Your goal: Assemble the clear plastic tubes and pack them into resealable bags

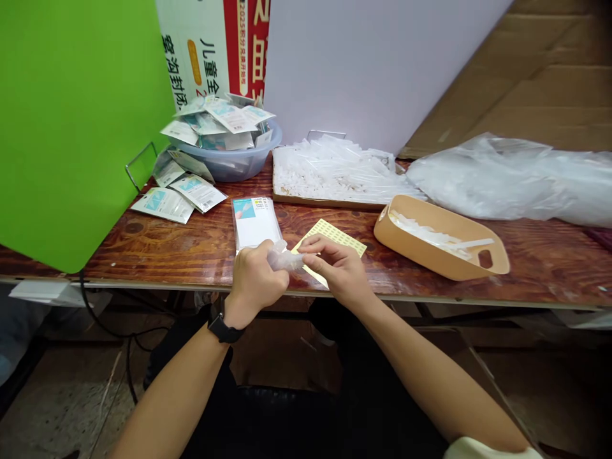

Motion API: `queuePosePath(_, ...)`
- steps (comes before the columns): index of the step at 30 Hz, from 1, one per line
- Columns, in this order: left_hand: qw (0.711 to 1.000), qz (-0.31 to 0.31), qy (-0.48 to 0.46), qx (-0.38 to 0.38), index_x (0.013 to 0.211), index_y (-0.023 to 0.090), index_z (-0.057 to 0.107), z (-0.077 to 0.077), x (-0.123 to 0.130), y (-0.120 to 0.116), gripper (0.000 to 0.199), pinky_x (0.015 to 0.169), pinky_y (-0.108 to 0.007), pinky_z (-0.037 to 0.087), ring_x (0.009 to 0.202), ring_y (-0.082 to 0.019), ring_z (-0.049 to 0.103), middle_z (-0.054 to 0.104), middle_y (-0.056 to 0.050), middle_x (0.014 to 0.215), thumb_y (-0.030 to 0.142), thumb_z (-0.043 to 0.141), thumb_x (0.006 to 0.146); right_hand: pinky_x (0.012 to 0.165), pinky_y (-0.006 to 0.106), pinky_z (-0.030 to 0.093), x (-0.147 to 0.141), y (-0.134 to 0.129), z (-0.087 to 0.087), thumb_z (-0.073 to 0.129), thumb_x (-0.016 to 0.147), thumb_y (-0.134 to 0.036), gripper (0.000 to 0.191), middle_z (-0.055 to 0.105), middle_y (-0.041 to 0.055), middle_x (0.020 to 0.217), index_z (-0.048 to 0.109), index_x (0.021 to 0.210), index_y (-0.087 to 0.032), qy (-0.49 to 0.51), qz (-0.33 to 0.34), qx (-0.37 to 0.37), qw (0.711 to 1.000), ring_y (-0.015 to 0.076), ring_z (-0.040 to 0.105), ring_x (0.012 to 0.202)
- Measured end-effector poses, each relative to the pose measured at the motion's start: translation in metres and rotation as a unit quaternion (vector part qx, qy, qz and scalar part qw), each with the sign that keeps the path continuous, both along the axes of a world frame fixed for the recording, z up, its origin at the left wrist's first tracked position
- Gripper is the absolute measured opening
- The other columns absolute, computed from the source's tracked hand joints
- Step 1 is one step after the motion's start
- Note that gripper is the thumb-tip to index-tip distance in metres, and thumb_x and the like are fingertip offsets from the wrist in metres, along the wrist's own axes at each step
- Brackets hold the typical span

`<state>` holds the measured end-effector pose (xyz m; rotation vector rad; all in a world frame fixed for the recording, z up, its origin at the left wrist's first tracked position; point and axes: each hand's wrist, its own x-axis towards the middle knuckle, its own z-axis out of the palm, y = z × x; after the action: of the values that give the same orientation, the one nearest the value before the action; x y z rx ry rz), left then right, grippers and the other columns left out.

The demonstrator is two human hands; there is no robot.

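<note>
My left hand (261, 273), with a black watch at the wrist, is closed around a bundle of translucent plastic pieces (285, 258) above the table's front edge. The fingertips of my right hand (337, 266) pinch the bundle's right end. Beneath my right hand lies a yellow sheet of small stickers (335, 234), partly covered. Just behind my left hand, a clear packet with a white and blue card (257, 223) lies flat on the table.
A blue bowl (234, 164) heaped with carded packets stands at the back left, with loose packets (165, 203) before it. Behind the sheet is a tray of clear plastic strips (329, 169). A tan basket (415, 252) and plastic bags (507, 178) are on the right.
</note>
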<state>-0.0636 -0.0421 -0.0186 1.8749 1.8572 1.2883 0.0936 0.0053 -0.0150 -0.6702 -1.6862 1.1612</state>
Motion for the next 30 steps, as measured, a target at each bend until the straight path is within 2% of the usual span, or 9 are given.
queuePosePath(4, 1.0, 0.006, 0.007, 0.001, 0.056, 0.021, 0.035, 0.002, 0.0, 0.001, 0.023, 0.047, -0.026, 0.019, 0.045, -0.009, 0.026, 0.033, 0.006, 0.047, 0.018, 0.058, 0.056, 0.07, 0.028, 0.048, 0.002, 0.005, 0.003, 0.07, 0.077, -0.034, 0.016, 0.063, 0.0024, 0.081, 0.067, 0.078, -0.019, -0.014, 0.035, -0.01, 0.999, 0.0139, 0.059, 0.076)
queuePosePath(11, 1.0, 0.007, 0.008, -0.024, 0.058, 0.022, 0.036, 0.004, 0.0, 0.003, 0.022, 0.046, -0.026, 0.02, 0.045, -0.01, 0.028, 0.035, 0.005, 0.048, 0.019, 0.057, 0.058, 0.068, 0.028, 0.049, 0.002, 0.006, 0.003, 0.065, 0.08, -0.04, 0.022, 0.065, 0.0022, 0.077, 0.064, 0.079, -0.019, -0.014, -0.017, -0.023, 0.999, 0.0144, 0.059, 0.072)
queuePosePath(13, 0.999, 0.009, 0.035, -0.032, 0.058, 0.022, 0.037, 0.004, 0.001, 0.003, 0.02, 0.047, -0.026, 0.021, 0.045, -0.011, 0.031, 0.037, 0.004, 0.048, 0.02, 0.057, 0.059, 0.067, 0.027, 0.049, 0.003, 0.005, 0.004, 0.065, 0.08, -0.041, 0.022, 0.065, 0.0017, 0.076, 0.064, 0.078, -0.019, 0.001, -0.035, -0.019, 0.999, 0.0138, 0.059, 0.072)
queuePosePath(18, 0.984, 0.004, 0.17, -0.047, 0.064, 0.02, 0.05, 0.003, 0.008, 0.002, 0.006, 0.051, -0.03, 0.023, 0.052, -0.019, 0.052, 0.055, -0.002, 0.054, 0.019, 0.052, 0.059, 0.07, 0.027, 0.049, 0.003, 0.001, 0.009, 0.063, 0.083, -0.037, 0.018, 0.065, 0.0011, 0.078, 0.065, 0.079, -0.02, 0.026, -0.058, 0.006, 0.998, 0.0133, 0.059, 0.073)
queuePosePath(25, 0.969, -0.011, 0.24, -0.061, 0.07, 0.02, 0.058, 0.002, 0.015, 0.001, 0.014, 0.051, -0.033, 0.023, 0.06, -0.027, 0.062, 0.066, -0.007, 0.062, 0.021, 0.048, 0.061, 0.07, 0.027, 0.046, 0.005, -0.001, 0.013, 0.063, 0.085, -0.028, 0.009, 0.065, 0.0001, 0.078, 0.067, 0.08, -0.021, -0.004, -0.024, 0.069, 0.997, 0.013, 0.059, 0.074)
queuePosePath(30, 0.964, -0.011, 0.253, -0.078, 0.072, 0.019, 0.059, 0.004, 0.018, -0.001, 0.015, 0.051, -0.033, 0.024, 0.062, -0.029, 0.063, 0.067, -0.008, 0.064, 0.022, 0.047, 0.063, 0.07, 0.028, 0.046, 0.01, 0.001, 0.011, 0.069, 0.08, -0.028, 0.007, 0.065, 0.0009, 0.078, 0.07, 0.077, -0.022, 0.039, 0.009, 0.036, 0.999, 0.0138, 0.059, 0.075)
